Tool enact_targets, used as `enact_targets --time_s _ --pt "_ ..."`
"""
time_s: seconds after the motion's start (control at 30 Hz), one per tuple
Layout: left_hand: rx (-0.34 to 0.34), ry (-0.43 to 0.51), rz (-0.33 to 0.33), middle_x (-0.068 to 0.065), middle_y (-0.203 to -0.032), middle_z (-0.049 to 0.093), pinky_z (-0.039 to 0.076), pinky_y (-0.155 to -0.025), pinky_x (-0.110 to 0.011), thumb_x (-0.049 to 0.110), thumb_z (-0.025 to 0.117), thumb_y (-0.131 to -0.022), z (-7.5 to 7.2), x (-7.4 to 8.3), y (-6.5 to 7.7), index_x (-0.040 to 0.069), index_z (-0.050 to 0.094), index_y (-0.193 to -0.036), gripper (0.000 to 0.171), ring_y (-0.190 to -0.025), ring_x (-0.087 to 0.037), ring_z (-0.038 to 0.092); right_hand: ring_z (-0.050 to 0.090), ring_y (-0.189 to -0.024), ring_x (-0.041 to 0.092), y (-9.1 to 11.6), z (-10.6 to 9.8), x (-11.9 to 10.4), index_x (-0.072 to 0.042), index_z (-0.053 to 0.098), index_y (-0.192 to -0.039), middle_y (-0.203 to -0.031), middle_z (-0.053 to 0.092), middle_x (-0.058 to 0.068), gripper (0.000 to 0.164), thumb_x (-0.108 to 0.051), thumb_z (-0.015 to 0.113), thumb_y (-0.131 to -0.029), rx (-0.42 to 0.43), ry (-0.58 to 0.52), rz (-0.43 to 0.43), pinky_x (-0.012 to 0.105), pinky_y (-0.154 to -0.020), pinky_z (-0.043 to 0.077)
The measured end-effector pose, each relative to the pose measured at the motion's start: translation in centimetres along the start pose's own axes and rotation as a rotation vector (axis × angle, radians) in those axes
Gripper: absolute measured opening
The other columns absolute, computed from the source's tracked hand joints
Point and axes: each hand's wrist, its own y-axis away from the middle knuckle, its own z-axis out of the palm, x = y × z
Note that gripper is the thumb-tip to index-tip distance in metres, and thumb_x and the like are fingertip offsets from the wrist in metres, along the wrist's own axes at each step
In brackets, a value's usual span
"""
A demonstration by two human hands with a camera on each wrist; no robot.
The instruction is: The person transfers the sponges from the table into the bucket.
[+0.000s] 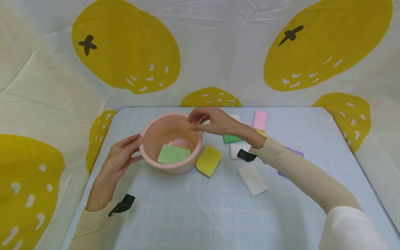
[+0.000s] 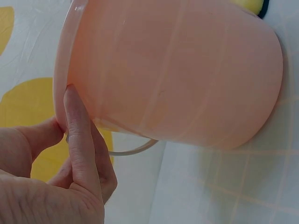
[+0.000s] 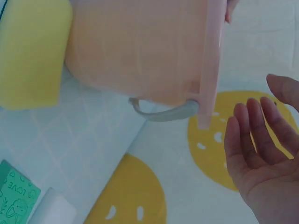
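Observation:
A pink plastic bucket (image 1: 156,133) stands on the left half of the table, with a light green sponge (image 1: 173,155) lying inside on its bottom. My left hand (image 1: 120,156) pinches the bucket's left rim, thumb on the rim and fingers along the outer wall in the left wrist view. Over the right side of the rim hovers my right hand (image 1: 215,120), its fingers loosely bent and nothing in them. The right wrist view shows the palm of that hand beside the rim, near the bucket's grey handle (image 3: 168,113). A yellow sponge (image 1: 208,161) with a dark underside lies right of the bucket.
Behind my right forearm lie a green sponge (image 1: 232,139), a white block (image 1: 238,151), a pink sponge (image 1: 260,120) and a partly hidden purple piece (image 1: 295,151). Another white block (image 1: 252,180) lies nearer. Lemon-printed fabric (image 1: 218,52) walls the table's back and sides.

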Motion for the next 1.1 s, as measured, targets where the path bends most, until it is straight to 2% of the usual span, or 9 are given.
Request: enact_targets --time_s 0.37,0.7,0.87,1.1 --pt "-0.003 -0.017 0.007 0.007 -0.121 0.064 0.06 -0.083 -0.027 0.042 0.077 -0.091 0.0 -0.1 -0.2 0.011 0.049 -0.152 0.074 -0.104 -0.009 0.064 0.064 -0.101 0.017 2.7 -0.5 2.5 0.0 0.068 -0.116 -0.112 0.069 0.008 0.024 -0.007 0.075 -0.095 0.062 -0.035 -0.028 0.039 -0.092 0.058" --pt "0.035 -0.009 0.015 0.006 -0.119 0.066 0.061 -0.082 -0.027 0.041 0.078 -0.091 0.2 -0.1 -0.2 0.011 0.052 -0.149 0.071 -0.103 -0.01 0.064 0.064 -0.103 0.02 4.8 -0.2 5.0 -0.005 0.069 -0.115 -0.112 0.069 0.006 0.018 -0.008 0.071 -0.098 0.122 -0.021 0.066 0.039 -0.097 0.056" --pt "0.032 0.018 0.031 0.006 -0.117 0.067 0.061 -0.081 -0.027 0.042 0.079 -0.089 0.2 -0.1 -0.1 0.011 0.054 -0.146 0.069 -0.101 -0.01 0.065 0.064 -0.102 0.02 5.4 0.6 6.4 -0.006 0.069 -0.114 -0.109 0.069 0.005 0.017 -0.01 0.072 -0.098 0.096 -0.022 0.085 0.039 -0.095 0.056" --pt "0.022 0.041 0.055 0.007 -0.115 0.069 0.061 -0.08 -0.026 0.04 0.08 -0.089 0.2 -0.5 -0.1 0.011 0.058 -0.142 0.064 -0.1 -0.01 0.066 0.063 -0.111 0.029 6.0 2.3 8.0 0.0 0.066 -0.124 -0.122 0.068 0.017 0.03 -0.013 0.073 -0.098 -0.038 0.01 0.115 0.045 -0.099 0.055"
